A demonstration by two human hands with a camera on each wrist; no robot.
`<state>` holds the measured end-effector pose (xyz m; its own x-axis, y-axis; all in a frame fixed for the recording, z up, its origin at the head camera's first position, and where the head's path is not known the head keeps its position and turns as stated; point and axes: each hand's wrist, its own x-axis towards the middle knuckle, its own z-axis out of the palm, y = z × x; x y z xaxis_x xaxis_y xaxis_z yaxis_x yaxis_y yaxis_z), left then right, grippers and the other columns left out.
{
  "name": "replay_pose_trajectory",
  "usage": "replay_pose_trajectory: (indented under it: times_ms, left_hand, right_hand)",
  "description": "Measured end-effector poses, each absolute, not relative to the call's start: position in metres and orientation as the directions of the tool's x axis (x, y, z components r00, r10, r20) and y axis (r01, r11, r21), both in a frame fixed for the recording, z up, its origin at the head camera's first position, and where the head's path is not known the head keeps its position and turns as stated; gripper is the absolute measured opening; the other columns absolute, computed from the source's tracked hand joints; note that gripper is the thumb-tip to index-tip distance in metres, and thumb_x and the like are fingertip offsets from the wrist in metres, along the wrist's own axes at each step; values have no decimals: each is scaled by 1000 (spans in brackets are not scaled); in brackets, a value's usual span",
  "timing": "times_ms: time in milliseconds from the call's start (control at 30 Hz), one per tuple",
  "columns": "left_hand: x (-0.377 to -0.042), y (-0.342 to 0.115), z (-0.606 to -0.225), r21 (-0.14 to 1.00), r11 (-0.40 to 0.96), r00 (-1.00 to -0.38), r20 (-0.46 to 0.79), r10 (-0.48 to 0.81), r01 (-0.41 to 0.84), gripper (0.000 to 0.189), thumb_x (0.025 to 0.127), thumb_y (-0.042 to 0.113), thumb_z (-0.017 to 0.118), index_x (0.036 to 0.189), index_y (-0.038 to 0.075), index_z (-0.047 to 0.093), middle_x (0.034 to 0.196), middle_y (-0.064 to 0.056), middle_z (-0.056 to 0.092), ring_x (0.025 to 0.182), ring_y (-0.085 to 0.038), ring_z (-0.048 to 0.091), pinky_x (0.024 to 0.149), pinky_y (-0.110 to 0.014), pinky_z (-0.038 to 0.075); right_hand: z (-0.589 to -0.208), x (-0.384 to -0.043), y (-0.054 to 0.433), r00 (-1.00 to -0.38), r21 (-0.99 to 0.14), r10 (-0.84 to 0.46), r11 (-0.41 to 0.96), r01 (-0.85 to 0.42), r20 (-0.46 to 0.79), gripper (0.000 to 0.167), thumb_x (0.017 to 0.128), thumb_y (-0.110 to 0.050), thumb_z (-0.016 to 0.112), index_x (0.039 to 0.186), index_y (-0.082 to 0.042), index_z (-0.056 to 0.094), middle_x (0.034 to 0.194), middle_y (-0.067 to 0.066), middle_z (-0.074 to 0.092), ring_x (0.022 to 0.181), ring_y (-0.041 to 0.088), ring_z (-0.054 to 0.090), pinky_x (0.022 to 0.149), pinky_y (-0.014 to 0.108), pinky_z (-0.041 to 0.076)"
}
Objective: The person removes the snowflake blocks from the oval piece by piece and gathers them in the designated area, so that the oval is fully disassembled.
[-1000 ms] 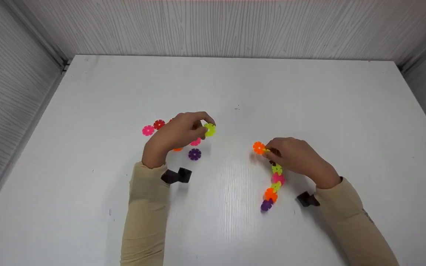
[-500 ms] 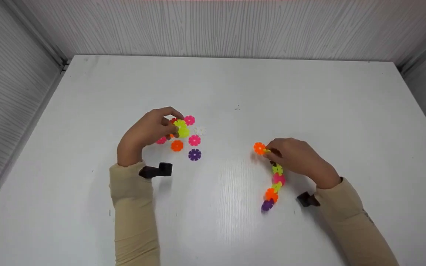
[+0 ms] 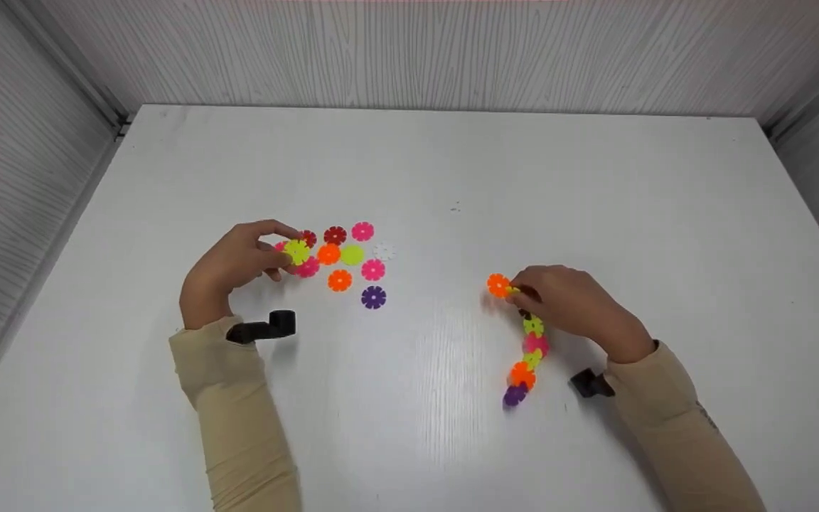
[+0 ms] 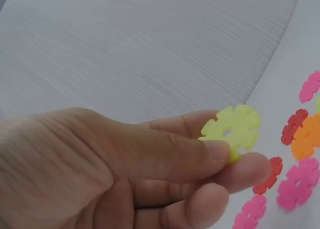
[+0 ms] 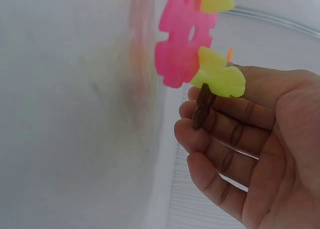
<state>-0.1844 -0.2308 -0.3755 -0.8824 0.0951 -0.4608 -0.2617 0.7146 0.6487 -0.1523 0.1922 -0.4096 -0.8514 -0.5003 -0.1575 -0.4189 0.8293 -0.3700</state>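
Note:
My left hand pinches a yellow notched plastic disc between thumb and fingers, at the left end of a group of loose discs. Close by it in the head view are a pink disc and a red disc. On the right, my right hand grips a chain of interlocked discs near its upper end. An orange disc juts out left of those fingertips. A pink disc and a brown disc show in the right wrist view; the chain ends in a purple disc.
Loose discs lie flat on the white table: a dark red one, an orange one, a white one, a purple one and several more. A grey wood-grain panel stands behind the table.
Carrying the yellow disc, my left hand has moved left across the loose discs, uncovering those on the right of the group. My right hand and the chain have hardly moved.

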Motion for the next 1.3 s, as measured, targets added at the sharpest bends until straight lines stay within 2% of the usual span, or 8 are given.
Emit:
replay_pose_trajectory:
  times_ms: [67,233,467,767,933,1100,1300]
  left_hand:
    - [-186,-234,-380,638,720,-876,-475,89,-273,41,92,23,60,134,23,55,81,-3,68,89,-23,57,84,-37,36]
    - [-187,-238,-390,647,700,-862,-500,90,-302,42,93,23,61,134,18,55,88,-3,69,80,-19,62,92,-41,41]
    - [-188,-246,-398,658,681,-867,-493,68,-321,39,94,18,55,133,14,54,86,-3,68,76,-17,60,81,-31,43]
    - [-188,-256,-409,659,649,-860,-511,15,-380,40,96,21,55,136,16,52,82,3,67,72,-13,58,72,-23,46]
    - [-187,-256,-410,658,643,-853,-522,14,-392,41,96,21,55,137,17,52,84,2,67,74,-13,59,73,-23,46]
    - [-186,-255,-408,653,648,-845,-534,27,-392,42,95,22,56,137,18,52,89,0,65,76,-14,60,76,-24,47]
    - [-185,-257,-407,648,654,-841,-541,34,-390,43,95,20,54,137,17,52,85,1,65,72,-13,59,74,-24,47]
  right_hand:
    - [-410,-152,191,-850,-368,-502,829,-421,-158,18,93,-24,64,95,-7,69,76,0,59,68,14,49,66,30,44]
    - [-410,-153,191,-848,-366,-505,829,-423,-162,21,93,-25,64,100,-6,70,81,1,63,71,15,51,70,32,47]
    - [-410,-153,192,-845,-368,-511,825,-429,-161,18,93,-24,64,96,-7,69,76,-1,59,68,14,49,67,30,45]
    - [-409,-152,190,-846,-363,-509,827,-429,-158,17,93,-23,63,94,-7,69,77,0,59,69,15,49,66,30,43]
    - [-410,-151,191,-846,-360,-510,826,-433,-152,15,93,-21,62,93,-7,69,78,0,61,69,14,50,66,30,44]
    - [-411,-151,191,-845,-356,-509,830,-430,-167,18,93,-22,63,98,-6,71,83,2,65,72,16,52,71,33,49]
    - [-410,-151,191,-845,-356,-503,835,-420,-184,21,93,-23,63,101,-6,71,88,4,67,74,17,54,75,37,52]
